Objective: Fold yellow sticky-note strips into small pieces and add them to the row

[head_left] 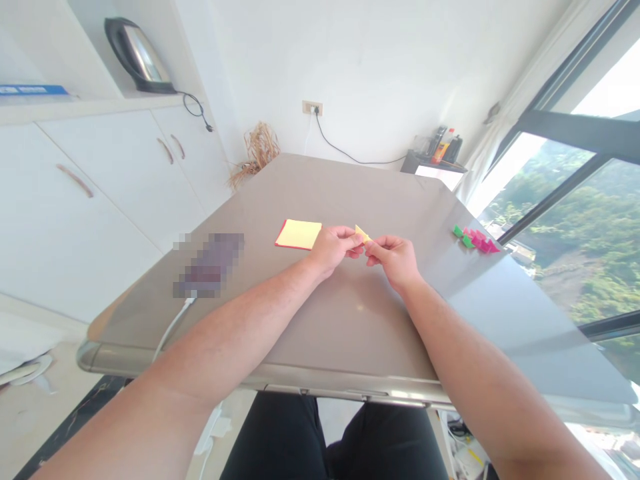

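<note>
From my feed: small folded yellow paper [362, 232] sits between the two hands, above the near-middle of the worktop [340, 320]. Left hand [331, 249] pinches it from the left, thumb and fingers closed on it; right hand [399, 259] has its lower right end, thumb against fingers, little gap. Can't see how the far fingertips sit, hidden. Yellow pad [300, 235], red along its edge, lies flat just left of my left hand. Pink pieces [481, 241] and green pieces [467, 241] cluster well to the right, near the worktop's window-side edge.
</note>
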Available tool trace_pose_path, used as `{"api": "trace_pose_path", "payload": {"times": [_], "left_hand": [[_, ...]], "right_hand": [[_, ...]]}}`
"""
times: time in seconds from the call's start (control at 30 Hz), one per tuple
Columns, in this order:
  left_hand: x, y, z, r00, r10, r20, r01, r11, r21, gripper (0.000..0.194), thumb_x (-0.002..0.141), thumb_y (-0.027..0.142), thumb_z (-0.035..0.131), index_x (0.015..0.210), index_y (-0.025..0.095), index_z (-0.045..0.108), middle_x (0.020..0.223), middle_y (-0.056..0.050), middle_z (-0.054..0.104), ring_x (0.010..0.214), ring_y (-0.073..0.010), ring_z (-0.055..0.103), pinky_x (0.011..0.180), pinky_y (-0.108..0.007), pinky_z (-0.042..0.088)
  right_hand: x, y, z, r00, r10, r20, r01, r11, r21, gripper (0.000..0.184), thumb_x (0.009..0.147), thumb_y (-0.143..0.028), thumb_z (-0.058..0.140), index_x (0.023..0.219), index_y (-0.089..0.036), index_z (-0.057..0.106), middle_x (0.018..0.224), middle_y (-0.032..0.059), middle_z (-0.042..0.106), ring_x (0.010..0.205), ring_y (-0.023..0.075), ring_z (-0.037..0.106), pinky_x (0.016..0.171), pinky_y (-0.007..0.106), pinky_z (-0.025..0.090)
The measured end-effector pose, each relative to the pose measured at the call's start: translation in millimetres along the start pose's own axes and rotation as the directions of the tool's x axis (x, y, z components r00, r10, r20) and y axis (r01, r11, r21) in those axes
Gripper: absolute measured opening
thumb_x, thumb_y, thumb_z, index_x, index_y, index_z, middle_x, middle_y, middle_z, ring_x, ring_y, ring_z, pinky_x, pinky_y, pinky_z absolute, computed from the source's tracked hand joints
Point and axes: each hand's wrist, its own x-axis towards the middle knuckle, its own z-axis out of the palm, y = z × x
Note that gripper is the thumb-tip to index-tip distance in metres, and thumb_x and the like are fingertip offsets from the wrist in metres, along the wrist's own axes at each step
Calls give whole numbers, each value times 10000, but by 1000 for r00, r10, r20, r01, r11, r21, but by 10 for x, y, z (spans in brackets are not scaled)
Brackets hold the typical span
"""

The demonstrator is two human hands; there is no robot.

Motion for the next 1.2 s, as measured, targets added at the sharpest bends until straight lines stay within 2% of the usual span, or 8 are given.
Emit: {"api": "trace_pose_path", "payload": {"times": [0.1,0.23,0.43,0.57,0.7,0.87,1.0,1.2], "left_hand": [[-9,-11,23,1000,9,23,-8,999,-42,246,721,328,814,892,161,755,973,-84,749,862,-193,691,750,-343,556],[-4,-41,39,1000,-8,-26,6,998,-64,180,726,302,795,808,158,726,897,-72,737,802,-171,679,740,-339,561],[19,-61,13,997,-10,-79,8,1000,-20,132,749,263,753,823,156,733,866,-69,737,733,-158,667,720,-350,577],[-5,-38,56,994,-40,-104,40,999,-2,194,786,315,748,881,146,751,857,-81,752,747,-181,703,757,-371,592],[-23,-17,96,994,-50,-95,52,999,17,257,799,399,753,808,142,748,794,-83,749,726,-196,717,740,-368,599],[-16,-12,84,993,-66,-101,70,997,39,268,787,414,762,777,147,747,770,-82,749,707,-200,718,725,-361,600],[-8,-7,58,996,-60,-64,64,996,60,232,791,376,742,806,146,763,791,-84,760,737,-201,723,750,-360,601],[-16,4,39,998,-71,0,70,996,52,214,751,280,737,911,144,783,903,-83,770,813,-206,731,827,-386,604]], "right_hand": [[-17,-42,23,996,-18,-87,9,995,-103,329,732,-513,776,743,-192,705,614,16,669,596,151,589,594,295,464],[-44,-93,69,990,-60,-124,32,976,-213,326,736,-514,753,750,-189,730,660,34,694,605,159,601,574,293,457],[-40,-110,83,980,-107,-168,87,989,-123,220,773,-392,688,836,-186,733,714,42,722,693,187,687,690,327,533],[-10,-64,80,987,-87,-133,64,984,-168,158,744,-338,698,806,-194,719,715,31,720,677,175,670,667,318,521],[18,2,89,987,-129,-98,108,976,-188,195,744,-385,720,823,-207,713,737,17,709,681,162,647,652,308,509],[17,2,90,987,-139,-79,121,972,-201,165,756,-330,684,862,-212,731,737,4,693,675,154,634,646,303,497],[0,-29,88,990,-132,-55,116,966,-232,194,745,-363,710,854,-206,742,719,7,694,671,155,623,646,303,486],[12,-23,73,984,-151,-90,124,959,-254,199,762,-397,718,807,-204,736,705,4,697,655,152,622,640,298,477]]}}
